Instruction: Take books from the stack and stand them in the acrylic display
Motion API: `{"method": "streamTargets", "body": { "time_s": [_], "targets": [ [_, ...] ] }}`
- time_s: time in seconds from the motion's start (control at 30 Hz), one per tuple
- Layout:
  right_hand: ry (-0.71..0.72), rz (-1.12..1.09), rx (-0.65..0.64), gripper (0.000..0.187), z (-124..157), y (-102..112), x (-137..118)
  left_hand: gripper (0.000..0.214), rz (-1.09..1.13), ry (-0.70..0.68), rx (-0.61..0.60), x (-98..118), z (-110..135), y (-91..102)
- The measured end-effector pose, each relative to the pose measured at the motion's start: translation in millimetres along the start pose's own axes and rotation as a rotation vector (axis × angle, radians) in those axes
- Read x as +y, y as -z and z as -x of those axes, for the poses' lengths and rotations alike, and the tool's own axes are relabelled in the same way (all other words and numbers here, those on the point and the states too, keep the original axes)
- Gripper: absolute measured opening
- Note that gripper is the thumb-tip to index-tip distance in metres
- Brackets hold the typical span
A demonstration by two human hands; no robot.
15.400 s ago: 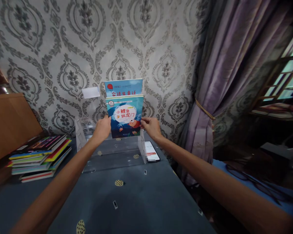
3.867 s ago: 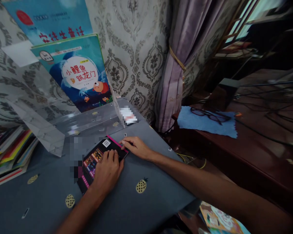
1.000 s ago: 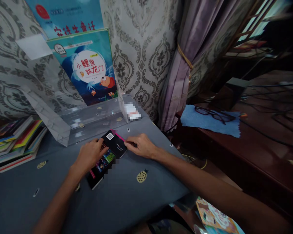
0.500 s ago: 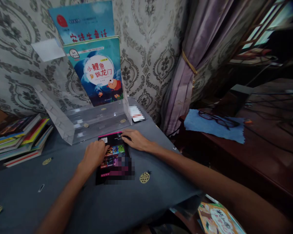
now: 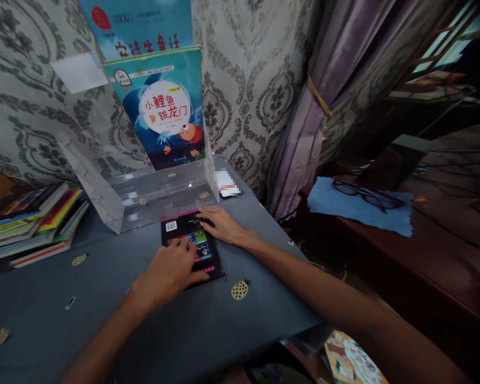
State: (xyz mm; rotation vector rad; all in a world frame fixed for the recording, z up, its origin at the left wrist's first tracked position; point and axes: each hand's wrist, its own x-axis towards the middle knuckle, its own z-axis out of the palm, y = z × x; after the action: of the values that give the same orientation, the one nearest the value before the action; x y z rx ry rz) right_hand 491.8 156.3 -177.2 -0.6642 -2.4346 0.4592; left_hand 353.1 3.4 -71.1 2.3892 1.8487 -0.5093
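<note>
A black book [image 5: 182,224] with a pink top edge, small coloured pictures and a barcode lies on the grey-blue cloth. Across its lower left part rests my left hand [image 5: 174,264], open, fingers spread and thumb out to the right. My right hand [image 5: 221,224] touches the book's upper right edge, its fingers stretched toward the top corner and the thumb lower. Just beyond the book stands a clear plastic rack [image 5: 116,216]. A blue picture book [image 5: 160,117] leans upright in it, with another blue book [image 5: 144,24] behind.
Several stacked books [image 5: 36,224] lie at the table's left. A small white item [image 5: 227,184], partly blurred out, is right of the rack. To the right, glasses [image 5: 368,194] rest on a blue cloth [image 5: 328,205] on a dark red surface. An orange book [image 5: 352,357] lies below the table edge.
My left hand has slid down and right over the book and spread its fingers, uncovering the barcode. The right hand stays at the upper right edge. The view has shifted slightly.
</note>
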Motion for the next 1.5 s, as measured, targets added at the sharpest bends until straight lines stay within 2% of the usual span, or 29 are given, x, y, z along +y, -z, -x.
{"method": "streamTargets", "body": {
  "time_s": [0.1, 0.2, 0.37, 0.5, 0.7, 0.87, 1.03, 1.23, 1.5],
  "targets": [
    [0.000, -0.020, 0.011, 0.029, -0.7, -0.4, 3.9, 0.067, -0.010, -0.112, -0.001, 14.3, 6.8, -3.7],
    [-0.026, -0.058, 0.021, 0.027, -1.8, 1.0, 5.7, 0.061, -0.042, -0.075, 0.014, 20.1, 5.6, -8.4],
    [-0.086, -0.140, 0.049, 0.024, 1.9, 7.8, 3.7, 0.058, -0.060, -0.043, 0.056, 17.4, -0.4, -15.0],
    [-0.123, -0.230, 0.052, 0.023, 16.3, 16.0, -2.2, 0.047, -0.117, -0.087, 0.102, 17.6, 0.7, -18.7],
    [-0.113, -0.410, 0.062, 0.024, 50.7, 33.1, -21.1, 0.037, -0.137, -0.137, 0.094, 27.8, 3.8, -22.1],
    [-0.171, -0.570, -0.011, 0.025, 63.7, 43.0, -35.8, 0.035, -0.066, -0.210, 0.174, 22.9, 3.1, -33.1],
    [-0.153, -0.625, -0.087, 0.026, 63.5, 42.3, -40.8, 0.038, -0.022, -0.247, 0.172, 16.4, 2.8, -35.0],
    [-0.158, -0.645, -0.083, 0.026, 63.1, 41.5, -42.1, 0.036, -0.002, -0.249, 0.139, 15.3, 3.7, -32.6],
    [-0.195, -0.678, -0.095, 0.026, 62.5, 43.6, -43.4, 0.036, 0.009, -0.275, 0.155, 13.1, 5.7, -27.1]
  ]
}}
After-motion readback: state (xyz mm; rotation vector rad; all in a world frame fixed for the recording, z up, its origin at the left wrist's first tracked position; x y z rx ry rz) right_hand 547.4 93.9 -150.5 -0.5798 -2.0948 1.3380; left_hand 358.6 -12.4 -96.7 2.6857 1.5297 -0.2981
